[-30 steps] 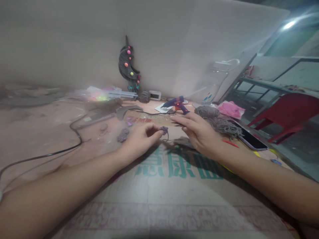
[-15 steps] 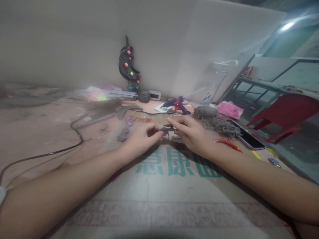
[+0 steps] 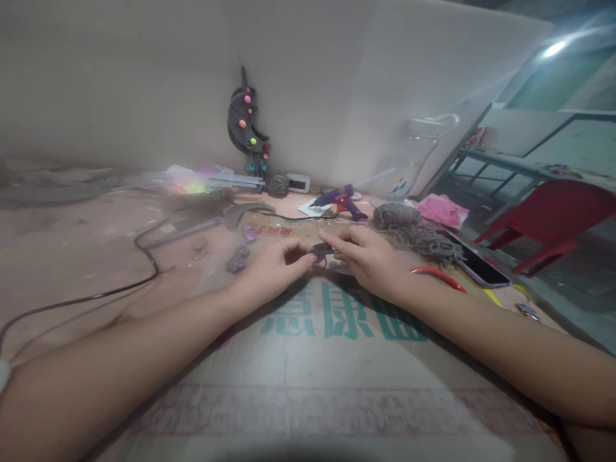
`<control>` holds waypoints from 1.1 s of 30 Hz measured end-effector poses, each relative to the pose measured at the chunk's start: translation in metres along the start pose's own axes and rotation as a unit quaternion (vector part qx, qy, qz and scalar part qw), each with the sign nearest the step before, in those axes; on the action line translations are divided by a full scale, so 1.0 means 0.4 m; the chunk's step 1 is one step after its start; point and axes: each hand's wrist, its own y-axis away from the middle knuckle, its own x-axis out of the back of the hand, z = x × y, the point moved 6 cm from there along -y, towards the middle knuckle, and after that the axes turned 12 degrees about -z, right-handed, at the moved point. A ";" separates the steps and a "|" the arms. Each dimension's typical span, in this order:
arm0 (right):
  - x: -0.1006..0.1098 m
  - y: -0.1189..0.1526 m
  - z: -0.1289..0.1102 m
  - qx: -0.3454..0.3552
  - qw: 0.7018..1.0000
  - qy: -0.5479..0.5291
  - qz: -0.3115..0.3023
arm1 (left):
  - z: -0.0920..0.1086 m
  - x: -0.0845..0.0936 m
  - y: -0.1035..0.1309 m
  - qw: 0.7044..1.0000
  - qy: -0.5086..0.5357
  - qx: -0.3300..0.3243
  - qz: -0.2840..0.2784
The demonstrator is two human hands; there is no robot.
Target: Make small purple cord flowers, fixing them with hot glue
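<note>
My left hand [image 3: 276,269] pinches a small purple-grey yarn piece [image 3: 319,258] between thumb and fingers above the cardboard. From the other side, my right hand [image 3: 368,260] holds a small dark tool with narrow jaws or blades [image 3: 323,248], its tip at the yarn piece. The fingers cover most of this tool, so its exact kind cannot be told. Under my right wrist a curved red handle [image 3: 439,278] sticks out. A small grey-purple yarn bundle [image 3: 237,258] lies left of my left hand, with purple bits [image 3: 249,232] behind it.
Behind my hands lies a blue glue gun [image 3: 339,200] with a lit red light. Grey yarn [image 3: 418,234], a phone [image 3: 481,260] and a pink bag [image 3: 443,210] are at right. A black cord [image 3: 96,296] crosses the left side. A decorated moon [image 3: 244,122] hangs at the back.
The tool's two dark points, apart before, now look closer together at the yarn piece. My right fingers have drawn in slightly; my left hand stays nearly still.
</note>
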 end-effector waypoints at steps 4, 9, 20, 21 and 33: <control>-0.002 0.000 0.001 0.001 1.000 0.006 -0.004 | 0.002 -0.001 0.000 1.000 -0.002 -0.006 -0.002; 0.000 0.001 0.000 0.007 1.000 0.011 -0.002 | 0.007 -0.001 0.001 1.000 -0.007 0.002 0.000; 0.015 0.001 0.006 -0.019 0.998 -0.055 0.026 | 0.002 -0.001 0.000 1.000 0.002 -0.003 -0.003; 0.017 0.001 0.010 -0.035 0.997 -0.070 0.024 | 0.001 0.000 0.000 1.000 0.001 -0.003 0.001; 0.029 -0.003 0.009 -0.044 0.998 -0.047 0.016 | 0.008 0.011 0.007 0.999 0.012 -0.004 0.039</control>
